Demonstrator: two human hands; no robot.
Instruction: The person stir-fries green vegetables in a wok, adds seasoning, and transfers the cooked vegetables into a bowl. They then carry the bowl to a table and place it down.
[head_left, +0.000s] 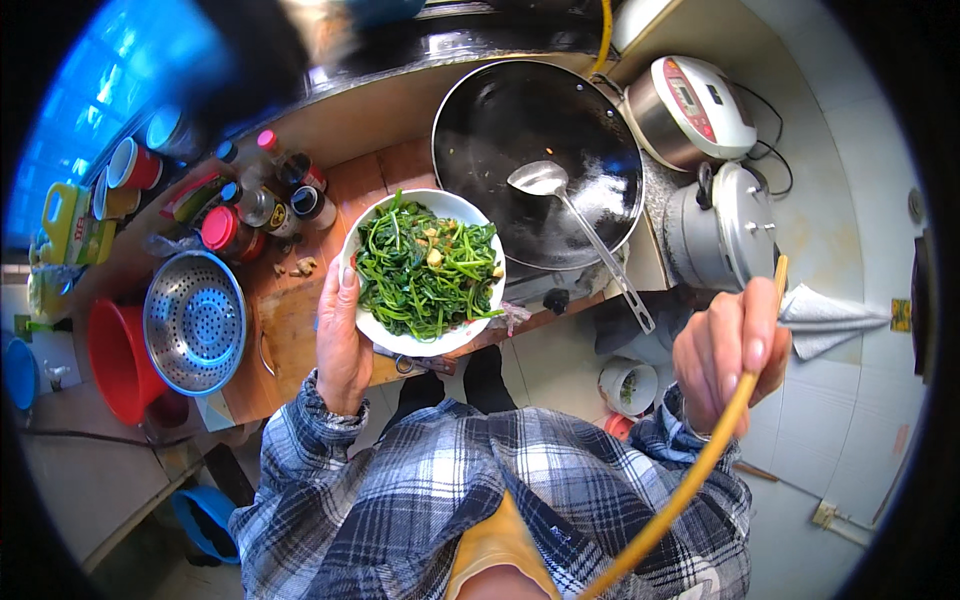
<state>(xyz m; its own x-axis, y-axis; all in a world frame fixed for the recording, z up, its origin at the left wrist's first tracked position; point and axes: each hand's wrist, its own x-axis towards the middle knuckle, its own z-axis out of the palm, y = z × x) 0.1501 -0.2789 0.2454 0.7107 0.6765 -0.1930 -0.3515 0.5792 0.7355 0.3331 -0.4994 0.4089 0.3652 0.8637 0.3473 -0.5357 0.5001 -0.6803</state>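
Note:
My left hand (345, 341) grips the left rim of a white bowl (411, 346). Cooked leafy greens (427, 270) with pale garlic-like bits are heaped in it. The bowl is held over the front edge of the wooden counter, beside a black wok (480, 135). A steel ladle (589, 221) rests in the wok, its bowl on the wet base and its handle over the rim. Raised at the right, my right hand (731, 352) is closed around wooden chopsticks (697, 472), whose lower end runs close under the camera. I cannot tell whether one stick or two are there.
A steel colander (195, 322) and a red plastic basin (120, 360) stand at the left, near several bottles and jars (255, 206). To the wok's right are a rice cooker (675, 112) and a metal pot (712, 225). A white bucket (630, 386) is below.

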